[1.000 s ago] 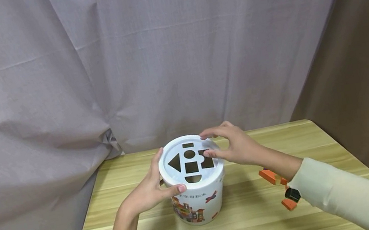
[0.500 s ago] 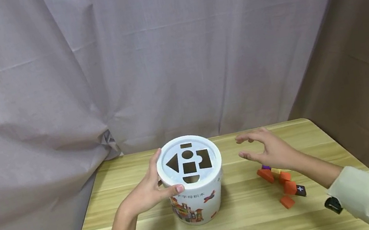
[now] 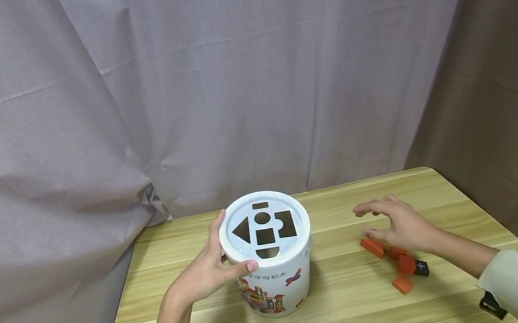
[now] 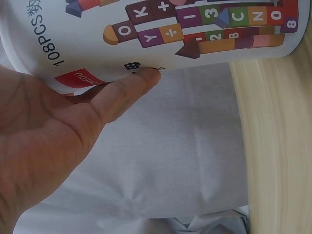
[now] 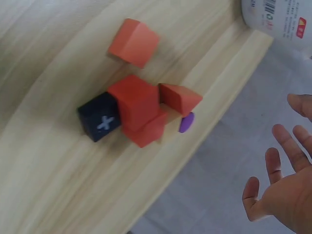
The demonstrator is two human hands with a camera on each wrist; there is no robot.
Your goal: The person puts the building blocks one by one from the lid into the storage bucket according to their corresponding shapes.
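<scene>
The fingers (image 3: 219, 231) of the left hand (image 3: 206, 273) curve round the near-left side of a white round tub (image 3: 274, 273), thumb pressed flat against its wall just under the lid, holding it upright on the wooden surface (image 3: 345, 307). From the left wrist view the thumb lies against the tub's printed side, where coloured letter and number blocks are drawn beside "108PCS". The tub's white lid (image 3: 264, 228) sits on top and shows dark cut-out holes: a triangle, a circle, squares, a slim rectangle and a half round.

The right hand (image 3: 401, 226) hovers over the surface well to the right of the tub, its fingers spread wide and loose, gripping nothing. Just beneath and in front of it lies a small heap of wooden blocks (image 3: 400, 266). In the right wrist view several orange-red blocks (image 5: 139, 112) are bunched together touching one another, a black cube with a white plus sign (image 5: 99, 123) sits against them, and a little purple piece (image 5: 186, 122) peeks out at the far side. One more orange block (image 5: 133, 43) lies apart from the cluster, nearer the tub.

Behind the surface hangs a pale lilac curtain (image 3: 174, 84), and to the right a brown panel (image 3: 513, 84).
</scene>
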